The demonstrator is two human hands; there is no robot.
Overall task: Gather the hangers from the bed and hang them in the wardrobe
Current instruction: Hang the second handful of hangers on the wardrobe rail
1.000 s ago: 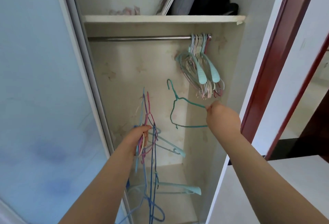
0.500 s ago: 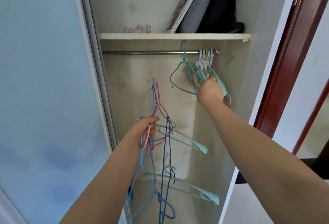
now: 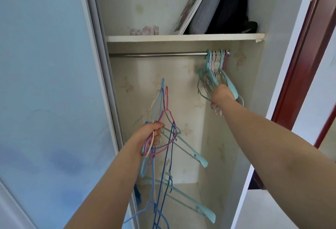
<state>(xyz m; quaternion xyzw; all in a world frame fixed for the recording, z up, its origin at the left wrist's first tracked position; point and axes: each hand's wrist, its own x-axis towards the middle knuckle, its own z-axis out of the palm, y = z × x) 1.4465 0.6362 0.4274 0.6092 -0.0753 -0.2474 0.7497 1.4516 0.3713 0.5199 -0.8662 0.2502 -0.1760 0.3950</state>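
At far left stands the pale blue frosted sliding wardrobe door, pushed aside to expose the open wardrobe compartment.

The left hand is raised in front of the compartment with its fingers clenched around a mixed bundle of thin wire and plastic hangers in blue, pink, white and teal. The hooks point upward above the fist; the bodies hang tangled below it, down past the lower edge of the view. None of these touch the rail.

The horizontal steel hanging rail runs beneath the white upper shelf, which carries a tilted flat board and a dark bag. Most of the rail is bare.

At the rail's right end hangs a tight row of pastel hangers. The right hand reaches into the lower part of this row; it touches or grips them, but the fingers are hidden behind the hand, so their state cannot be determined.

Judgement: the bed is not in view. A substantial share is hung; the left-hand bundle remains to be transferred, one hook at a time, probably after untangling.
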